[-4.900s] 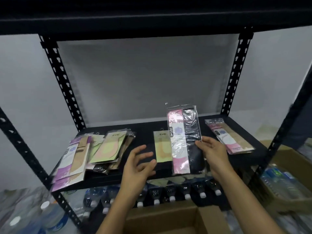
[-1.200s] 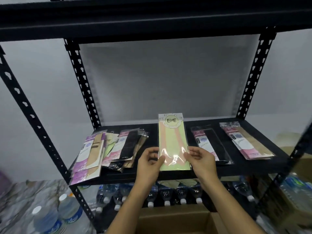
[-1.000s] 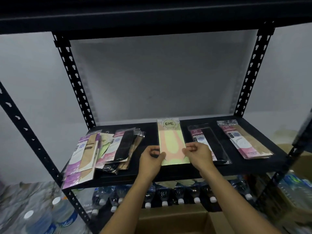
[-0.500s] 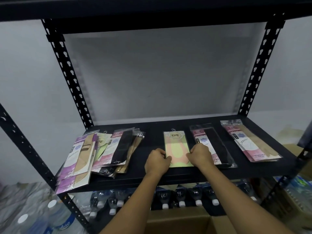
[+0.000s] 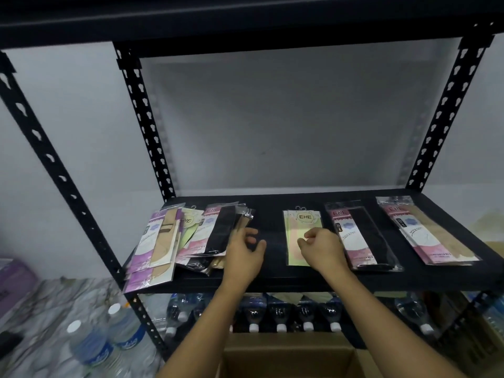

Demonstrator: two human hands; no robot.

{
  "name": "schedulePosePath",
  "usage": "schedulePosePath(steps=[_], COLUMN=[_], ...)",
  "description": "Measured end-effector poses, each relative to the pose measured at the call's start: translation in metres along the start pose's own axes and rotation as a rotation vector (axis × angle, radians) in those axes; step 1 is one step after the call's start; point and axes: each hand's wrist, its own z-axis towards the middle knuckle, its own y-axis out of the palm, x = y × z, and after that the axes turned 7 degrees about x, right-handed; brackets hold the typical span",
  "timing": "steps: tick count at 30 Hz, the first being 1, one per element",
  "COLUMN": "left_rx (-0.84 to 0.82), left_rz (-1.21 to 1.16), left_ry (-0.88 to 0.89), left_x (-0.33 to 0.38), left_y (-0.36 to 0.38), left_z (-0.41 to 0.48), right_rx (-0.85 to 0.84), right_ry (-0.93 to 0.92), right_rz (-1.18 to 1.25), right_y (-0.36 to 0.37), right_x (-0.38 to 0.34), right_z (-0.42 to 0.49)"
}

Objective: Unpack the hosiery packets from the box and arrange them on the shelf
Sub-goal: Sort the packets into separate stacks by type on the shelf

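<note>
Hosiery packets [image 5: 357,236] flat along black shelf [image 5: 270,211]: green packet [image 5: 296,227] mid-shelf, overlapping pile [image 5: 191,236] at left. Lower right of green packet hidden under right hand [image 5: 321,249]; box [image 5: 286,358] cut off at bottom edge. Empty and loosely curled, left hand [image 5: 244,255], fingertips at pile's edge. Curled over green packet, right hand; pinching or merely resting, impossible to tell.
</note>
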Motion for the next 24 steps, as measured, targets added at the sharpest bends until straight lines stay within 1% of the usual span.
schedulePosePath(steps=[3,5,10,13,15,18,24], left_rx=[0.094,0.149,0.280,0.325,0.297,0.181,0.036], left_rz=[-0.077,-0.082,0.006,0.080,0.120,0.195,0.368], left_ry=[0.015,0.006,-0.068,-0.140,-0.180,-0.210,-0.183], left_x=[0.000,-0.002,-0.020,-0.033,-0.040,-0.048,-0.049], left_y=[-0.041,-0.069,-0.132,-0.158,-0.166,-0.160,-0.136], left_z=[0.003,0.005,0.011,0.014,0.015,0.017,0.031], right_rx=[-0.048,-0.089,-0.156,-0.167,-0.178,-0.173,-0.219], right_ry=[-0.038,-0.055,-0.133,-0.136,-0.104,-0.045,0.066], right_rz=[0.088,0.148,0.177,0.180,0.194,0.189,0.148], right_y=[0.015,0.027,0.054,0.071,0.081,0.093,0.109], right_x=[-0.022,-0.039,-0.080,-0.099,-0.110,-0.120,-0.117], right_z=[-0.017,-0.028,-0.049,-0.058,-0.061,-0.061,-0.060])
